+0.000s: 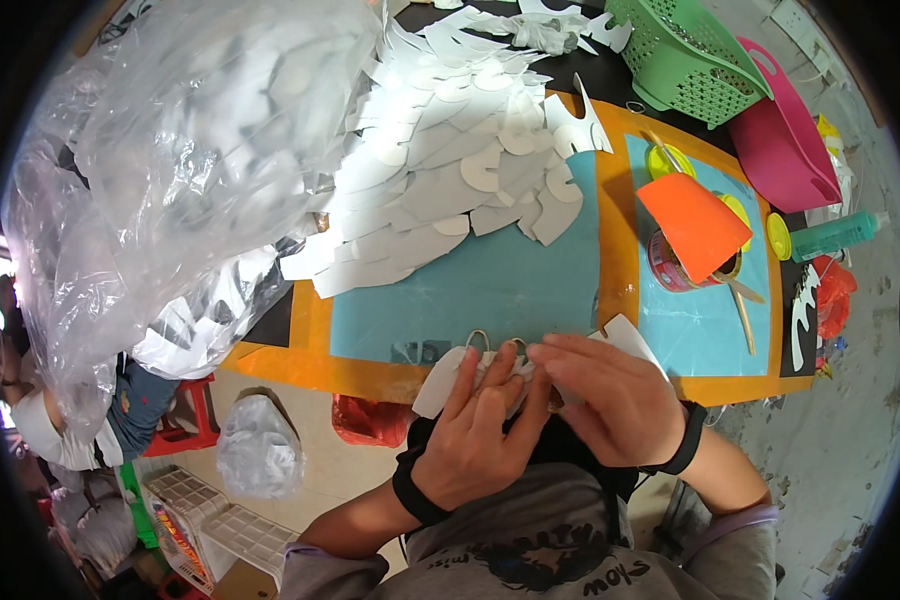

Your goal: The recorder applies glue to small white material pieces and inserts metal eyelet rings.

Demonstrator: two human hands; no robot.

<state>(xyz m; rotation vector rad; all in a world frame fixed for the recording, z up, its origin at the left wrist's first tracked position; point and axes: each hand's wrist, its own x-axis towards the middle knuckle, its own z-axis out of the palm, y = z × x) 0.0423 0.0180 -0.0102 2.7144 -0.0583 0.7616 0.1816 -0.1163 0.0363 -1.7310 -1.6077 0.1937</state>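
Observation:
At the table's near edge, my left hand (480, 440) and my right hand (610, 400) meet over a white cut-out piece (435, 388). The left fingers lie across it, pinching near its middle. My right fingers are pressed together, their tips beside the left fingertips; what sits between them is hidden. A thin pale loop (478, 338) rises above the left fingers. Part of a white piece (632, 337) shows behind the right hand. Farther off, overlapping white cut-out pieces (420, 190) lie heaped on the blue sheet (440, 318).
A large clear plastic bag (210, 130) covers the left side. At right stand a tub (670, 268) topped by an orange sheet (695, 222), a brush (744, 320), a green basket (685, 65), a pink basket (785, 135) and a teal bottle (832, 236). Someone sits far left.

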